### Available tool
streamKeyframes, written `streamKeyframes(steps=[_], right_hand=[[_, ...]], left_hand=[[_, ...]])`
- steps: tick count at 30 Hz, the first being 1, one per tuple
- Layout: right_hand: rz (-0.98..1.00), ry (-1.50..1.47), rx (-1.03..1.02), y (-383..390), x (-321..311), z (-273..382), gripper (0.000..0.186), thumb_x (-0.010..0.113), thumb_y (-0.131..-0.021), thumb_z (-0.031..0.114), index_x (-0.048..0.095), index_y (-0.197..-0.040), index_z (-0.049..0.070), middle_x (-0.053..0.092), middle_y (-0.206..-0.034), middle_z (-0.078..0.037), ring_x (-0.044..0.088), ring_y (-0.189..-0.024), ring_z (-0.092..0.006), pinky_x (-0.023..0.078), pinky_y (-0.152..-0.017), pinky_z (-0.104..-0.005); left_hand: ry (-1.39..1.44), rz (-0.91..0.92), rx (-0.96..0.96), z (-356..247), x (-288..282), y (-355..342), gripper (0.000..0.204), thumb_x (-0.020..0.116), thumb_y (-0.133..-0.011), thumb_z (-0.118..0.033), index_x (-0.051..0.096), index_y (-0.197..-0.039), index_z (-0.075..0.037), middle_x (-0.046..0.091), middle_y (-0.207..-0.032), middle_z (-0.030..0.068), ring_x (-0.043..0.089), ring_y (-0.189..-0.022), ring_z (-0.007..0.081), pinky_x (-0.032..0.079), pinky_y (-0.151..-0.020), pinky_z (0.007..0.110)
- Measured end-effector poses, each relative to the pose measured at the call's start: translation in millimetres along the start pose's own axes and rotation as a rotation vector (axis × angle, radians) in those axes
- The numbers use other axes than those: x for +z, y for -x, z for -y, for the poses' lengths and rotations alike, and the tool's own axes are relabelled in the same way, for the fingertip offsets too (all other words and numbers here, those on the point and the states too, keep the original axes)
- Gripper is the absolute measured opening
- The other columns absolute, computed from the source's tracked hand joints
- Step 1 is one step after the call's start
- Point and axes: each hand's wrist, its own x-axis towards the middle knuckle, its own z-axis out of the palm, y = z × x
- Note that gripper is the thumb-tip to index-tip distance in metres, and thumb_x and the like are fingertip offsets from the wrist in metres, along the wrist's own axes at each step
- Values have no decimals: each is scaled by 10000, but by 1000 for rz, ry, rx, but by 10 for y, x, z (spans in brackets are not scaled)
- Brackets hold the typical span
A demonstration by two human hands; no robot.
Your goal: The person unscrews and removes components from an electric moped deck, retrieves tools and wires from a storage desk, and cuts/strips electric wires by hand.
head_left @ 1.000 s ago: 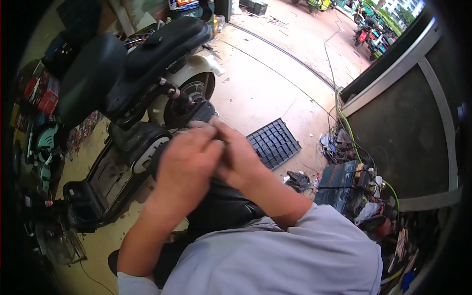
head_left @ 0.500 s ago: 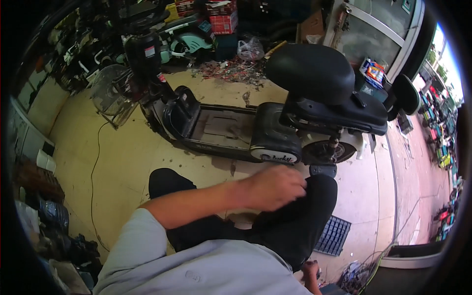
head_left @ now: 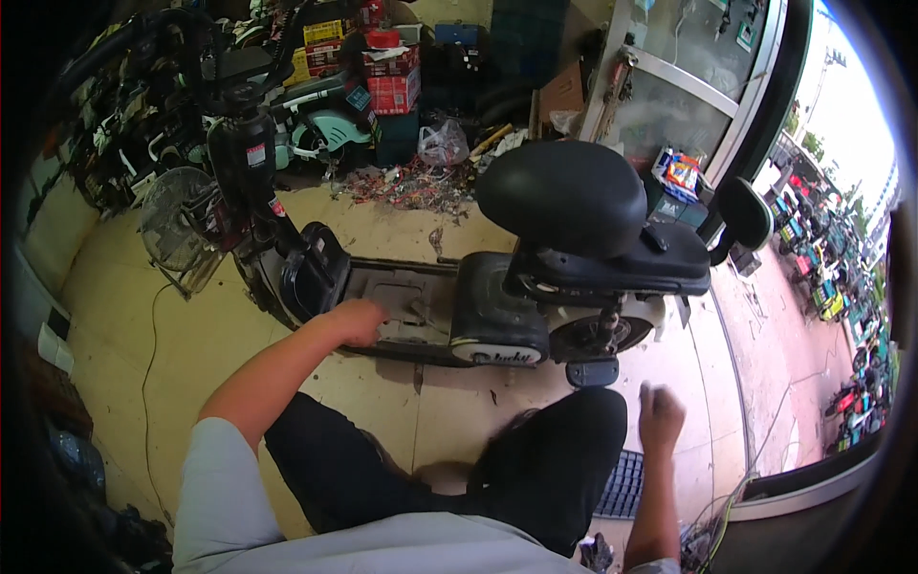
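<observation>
My left hand (head_left: 359, 322) reaches out over the near edge of the scooter's footboard (head_left: 402, 294), fingers curled; whether it holds or touches anything is hidden. My right hand (head_left: 660, 411) is raised to the right of my bent knee, fingers closed and slightly blurred, around something I cannot make out. The black and white electric scooter (head_left: 497, 306) stands crosswise in front of me, with a padded seat (head_left: 559, 196), rear wheel (head_left: 626, 335) and small foot pad (head_left: 591, 372) nearest my right knee.
A black grid tray (head_left: 620, 488) lies beside my right leg. Boxes (head_left: 392, 91), scattered debris (head_left: 402, 187) and a mint scooter (head_left: 325, 131) crowd the back. A cable (head_left: 145, 392) crosses the floor at left. Cords (head_left: 736, 497) run by the doorway; parked scooters (head_left: 822, 287) stand outside.
My view has swung left to face the scooter. My hands, together a second ago, have parted: the left moved out toward the footboard, the right rose from low beside my leg.
</observation>
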Motion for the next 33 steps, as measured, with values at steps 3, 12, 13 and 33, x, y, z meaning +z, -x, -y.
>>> streamKeyframes(steps=[3, 12, 13, 33], right_hand=[[-188, -160, -360, -1018, -232, 1067, 384, 778, -892, 86, 481, -653, 35, 449, -586, -144, 438, -505, -306, 354, -501, -401], [-68, -46, -781, -3223, 148, 2594, 398, 757, -936, 210, 536, -680, 0, 447, -583, -128, 396, -501, -263, 339, -498, -389], [4, -19, -747, -3374, 233, 2611, 361, 748, -939, 201, 570, -706, -11, 474, -598, -131, 428, -515, -255, 356, -519, -383], [402, 17, -556, -3997, 560, 2851, 268, 774, -771, 90, 682, -1015, 28, 677, -1094, -148, 634, -1011, -348, 493, -910, -446]], left_hand=[[-13, 44, -97, 385, 318, -320, 431, 716, -832, -239, 674, -1215, -47, 647, -1242, 195, 625, -1157, 386, 523, -954, 481], [65, -250, -62, 783, 699, -1320, 566, 707, -877, -215, 516, -1381, -40, 539, -1368, 192, 532, -1280, 395, 420, -1061, 532], [93, -224, -100, 718, 618, -1413, 585, 729, -886, -250, 512, -1384, -32, 543, -1361, 199, 533, -1273, 397, 397, -1076, 536], [367, 155, -186, 625, 329, -1446, 273, 687, -829, -191, 715, -1057, -43, 733, -980, 206, 701, -937, 423, 553, -824, 550]])
